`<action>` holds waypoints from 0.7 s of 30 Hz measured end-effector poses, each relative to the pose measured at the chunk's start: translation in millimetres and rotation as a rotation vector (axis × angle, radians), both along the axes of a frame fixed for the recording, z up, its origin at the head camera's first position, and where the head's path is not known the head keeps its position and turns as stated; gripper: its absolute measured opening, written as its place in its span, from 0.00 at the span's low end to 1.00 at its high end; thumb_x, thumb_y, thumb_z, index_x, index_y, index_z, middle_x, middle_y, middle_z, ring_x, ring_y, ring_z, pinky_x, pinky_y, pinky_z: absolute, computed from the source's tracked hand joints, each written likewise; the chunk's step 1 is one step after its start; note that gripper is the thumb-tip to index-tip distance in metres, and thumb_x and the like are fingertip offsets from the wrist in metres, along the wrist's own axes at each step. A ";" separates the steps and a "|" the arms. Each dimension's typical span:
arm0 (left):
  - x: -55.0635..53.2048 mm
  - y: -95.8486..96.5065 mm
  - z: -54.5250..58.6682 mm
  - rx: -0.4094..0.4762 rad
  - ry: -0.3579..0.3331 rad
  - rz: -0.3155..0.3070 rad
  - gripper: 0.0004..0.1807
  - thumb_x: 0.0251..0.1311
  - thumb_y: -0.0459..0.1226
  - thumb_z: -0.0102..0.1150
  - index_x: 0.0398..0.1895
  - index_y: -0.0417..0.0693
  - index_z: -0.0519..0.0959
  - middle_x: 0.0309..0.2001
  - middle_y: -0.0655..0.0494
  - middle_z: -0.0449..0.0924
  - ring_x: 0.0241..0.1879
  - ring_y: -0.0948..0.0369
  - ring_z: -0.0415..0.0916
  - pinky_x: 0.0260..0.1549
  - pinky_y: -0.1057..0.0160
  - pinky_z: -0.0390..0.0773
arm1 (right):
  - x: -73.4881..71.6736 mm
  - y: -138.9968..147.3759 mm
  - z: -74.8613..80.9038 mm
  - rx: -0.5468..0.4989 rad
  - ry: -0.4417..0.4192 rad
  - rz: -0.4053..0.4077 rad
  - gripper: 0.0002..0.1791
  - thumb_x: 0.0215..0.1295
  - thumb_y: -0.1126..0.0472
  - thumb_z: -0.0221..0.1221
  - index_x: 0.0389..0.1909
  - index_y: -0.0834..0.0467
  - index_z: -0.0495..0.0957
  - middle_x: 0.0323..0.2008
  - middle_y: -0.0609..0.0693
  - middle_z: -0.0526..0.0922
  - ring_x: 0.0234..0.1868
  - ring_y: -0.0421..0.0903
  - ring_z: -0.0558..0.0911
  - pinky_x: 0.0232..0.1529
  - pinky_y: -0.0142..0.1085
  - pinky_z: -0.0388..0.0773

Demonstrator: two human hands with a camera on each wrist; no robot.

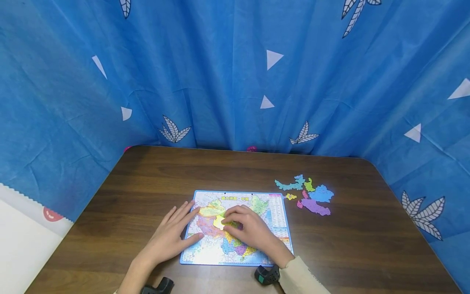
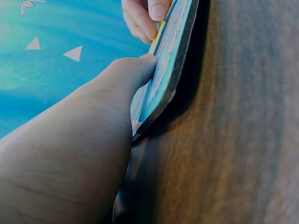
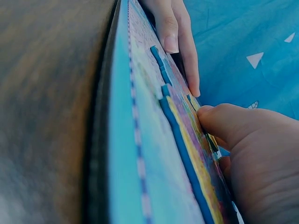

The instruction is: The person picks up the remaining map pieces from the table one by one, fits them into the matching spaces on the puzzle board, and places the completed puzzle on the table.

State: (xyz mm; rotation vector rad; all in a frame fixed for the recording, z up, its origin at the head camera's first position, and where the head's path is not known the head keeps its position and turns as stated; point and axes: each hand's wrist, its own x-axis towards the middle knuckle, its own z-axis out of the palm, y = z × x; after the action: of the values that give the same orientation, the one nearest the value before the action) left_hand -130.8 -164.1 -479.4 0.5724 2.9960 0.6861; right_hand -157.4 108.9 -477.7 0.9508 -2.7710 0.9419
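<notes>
A magnetic map puzzle board [image 1: 202, 255] with a blue rim lies on the table, many coloured pieces set on its printed map. My right hand [image 1: 247, 226] reaches over the board's middle, thumb and fingertips pinching a bright yellow puzzle piece [image 1: 218, 222]; that hand hides part of the map. In the right wrist view, the right thumb [image 3: 219, 119] is low over the layered pieces. My left hand [image 1: 176, 232] rests with spread fingers on the board's left edge, its thumb lying over the lower left area.
Right of the board lie several loose pieces: a teal one [image 1: 290, 185], a blue one [image 1: 321, 194], a purple one [image 1: 315, 207], a green one [image 1: 309, 185] and small yellow and pink ones. Brown wooden table [image 1: 121, 204] surrounds the board. A blue curtain [image 1: 220, 81] hangs behind the table.
</notes>
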 end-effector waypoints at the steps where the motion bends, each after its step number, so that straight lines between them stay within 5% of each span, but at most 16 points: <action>1: 0.0 -0.1 -0.1 -0.002 0.002 -0.001 0.44 0.55 0.69 0.51 0.73 0.63 0.61 0.76 0.60 0.50 0.76 0.54 0.46 0.72 0.43 0.44 | 0.0 0.1 0.1 0.001 0.002 0.004 0.10 0.61 0.47 0.64 0.42 0.42 0.85 0.49 0.33 0.80 0.53 0.34 0.76 0.53 0.33 0.78; 21: 1.5 0.0 0.0 -0.011 -0.016 0.000 0.43 0.56 0.69 0.49 0.73 0.64 0.60 0.77 0.61 0.48 0.76 0.54 0.45 0.72 0.42 0.44 | -0.5 0.7 0.8 0.009 -0.040 0.013 0.10 0.63 0.47 0.62 0.44 0.40 0.84 0.46 0.30 0.81 0.51 0.33 0.77 0.57 0.39 0.77</action>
State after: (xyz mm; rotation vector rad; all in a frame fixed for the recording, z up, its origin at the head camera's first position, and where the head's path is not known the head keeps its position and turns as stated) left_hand -129.3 -164.1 -479.5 0.5641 2.9834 0.6707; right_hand -157.8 109.6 -476.9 0.9634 -2.8069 0.9620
